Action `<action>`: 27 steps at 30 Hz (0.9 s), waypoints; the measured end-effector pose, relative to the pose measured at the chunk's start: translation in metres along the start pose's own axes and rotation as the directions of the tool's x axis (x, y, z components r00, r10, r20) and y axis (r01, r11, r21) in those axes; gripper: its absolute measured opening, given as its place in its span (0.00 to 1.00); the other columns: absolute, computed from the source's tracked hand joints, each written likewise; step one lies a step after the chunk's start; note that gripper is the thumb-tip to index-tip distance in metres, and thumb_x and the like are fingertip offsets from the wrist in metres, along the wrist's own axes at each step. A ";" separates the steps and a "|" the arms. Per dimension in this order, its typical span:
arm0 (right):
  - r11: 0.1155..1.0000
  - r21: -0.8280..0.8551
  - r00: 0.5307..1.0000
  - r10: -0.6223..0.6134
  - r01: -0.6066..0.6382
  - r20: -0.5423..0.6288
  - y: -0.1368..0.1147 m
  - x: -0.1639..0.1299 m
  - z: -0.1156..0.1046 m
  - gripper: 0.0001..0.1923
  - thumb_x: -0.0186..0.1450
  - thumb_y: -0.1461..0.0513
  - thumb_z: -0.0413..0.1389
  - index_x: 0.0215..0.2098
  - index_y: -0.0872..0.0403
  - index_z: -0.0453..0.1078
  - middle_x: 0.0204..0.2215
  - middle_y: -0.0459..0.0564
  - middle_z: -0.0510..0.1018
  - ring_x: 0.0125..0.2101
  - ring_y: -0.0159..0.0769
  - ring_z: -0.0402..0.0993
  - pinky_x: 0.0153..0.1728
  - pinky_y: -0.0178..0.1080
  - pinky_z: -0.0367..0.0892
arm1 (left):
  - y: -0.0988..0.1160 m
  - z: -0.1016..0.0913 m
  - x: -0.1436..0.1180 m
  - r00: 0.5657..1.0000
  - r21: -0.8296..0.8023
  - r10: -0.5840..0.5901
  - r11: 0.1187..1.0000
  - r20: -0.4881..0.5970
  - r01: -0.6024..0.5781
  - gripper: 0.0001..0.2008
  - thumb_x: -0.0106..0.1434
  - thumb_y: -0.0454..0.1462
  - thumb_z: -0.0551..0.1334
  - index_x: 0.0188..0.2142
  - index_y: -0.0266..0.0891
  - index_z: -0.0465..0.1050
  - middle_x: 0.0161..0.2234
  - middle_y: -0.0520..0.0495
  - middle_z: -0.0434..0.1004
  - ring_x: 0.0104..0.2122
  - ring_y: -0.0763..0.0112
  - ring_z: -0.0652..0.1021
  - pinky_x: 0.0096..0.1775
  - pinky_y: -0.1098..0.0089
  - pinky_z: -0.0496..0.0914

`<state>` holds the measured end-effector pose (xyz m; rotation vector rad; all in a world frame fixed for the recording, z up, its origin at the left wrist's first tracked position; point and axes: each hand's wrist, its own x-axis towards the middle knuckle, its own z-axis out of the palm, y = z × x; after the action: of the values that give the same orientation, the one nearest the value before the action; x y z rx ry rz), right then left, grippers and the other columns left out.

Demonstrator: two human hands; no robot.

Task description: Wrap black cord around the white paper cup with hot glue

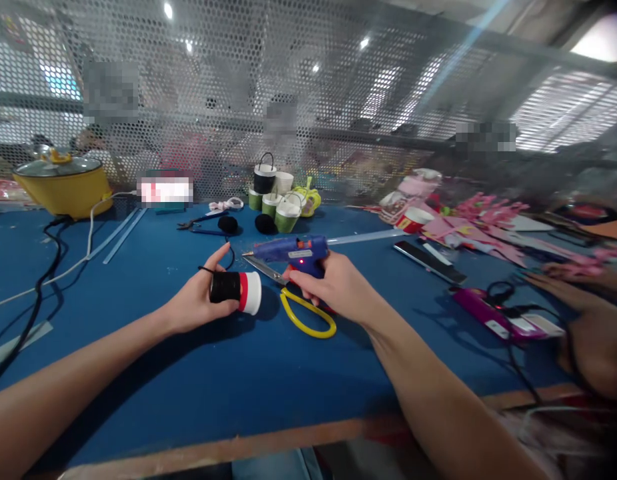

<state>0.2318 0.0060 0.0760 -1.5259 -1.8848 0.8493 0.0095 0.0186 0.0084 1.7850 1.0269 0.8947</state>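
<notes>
My left hand (195,303) is wrapped round a small paper cup (225,287), tipped on its side with its white rim to the right. The cup has a black band, a red stripe and a thin black cord handle. In my right hand (338,283) is a blue glue gun (293,251), its red light lit and its nozzle pointing left, above and apart from the cup. Scissors (308,319) with yellow handles lie on the table under the glue gun, partly hidden by it and my hand.
Several small cups (287,213) stand at the back beside black pompoms (228,225) and pliers (198,224). A yellow pot (65,190) sits back left. On the right are a phone (429,261), a purple power strip (498,315), pink craft pieces (481,237) and another person's hand (558,293).
</notes>
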 end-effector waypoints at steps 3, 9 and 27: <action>0.982 -0.176 0.998 -0.067 0.066 0.002 -0.003 -0.008 0.000 0.10 0.57 0.58 0.53 0.23 0.56 0.66 0.14 0.43 0.68 0.15 0.29 0.66 0.18 0.32 0.61 | -0.001 -0.002 0.001 1.000 -0.018 -0.005 1.000 0.001 0.005 0.45 0.51 0.36 0.61 0.61 0.41 0.34 0.36 0.49 0.60 0.26 0.75 0.67 0.28 0.72 0.64; 0.878 -0.377 0.954 -0.296 0.294 0.056 -0.001 -0.019 0.004 0.09 0.59 0.61 0.51 0.24 0.55 0.69 0.22 0.44 0.75 0.22 0.31 0.69 0.26 0.33 0.62 | -0.001 -0.003 0.002 1.000 0.029 -0.006 1.000 -0.026 0.007 0.44 0.51 0.36 0.62 0.61 0.43 0.36 0.35 0.50 0.61 0.26 0.75 0.68 0.28 0.72 0.65; 0.786 -0.529 0.943 -0.315 0.321 0.106 -0.001 -0.026 0.008 0.07 0.61 0.62 0.50 0.26 0.54 0.66 0.25 0.46 0.73 0.23 0.31 0.68 0.24 0.33 0.60 | 0.001 -0.004 0.002 0.999 0.108 -0.024 0.994 -0.033 0.027 0.44 0.51 0.40 0.61 0.61 0.40 0.36 0.36 0.48 0.61 0.29 0.70 0.69 0.33 0.66 0.67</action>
<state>0.2301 -0.0205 0.0710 -1.4239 -2.4382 0.1658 0.0069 0.0214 0.0113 1.8485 1.1351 0.8682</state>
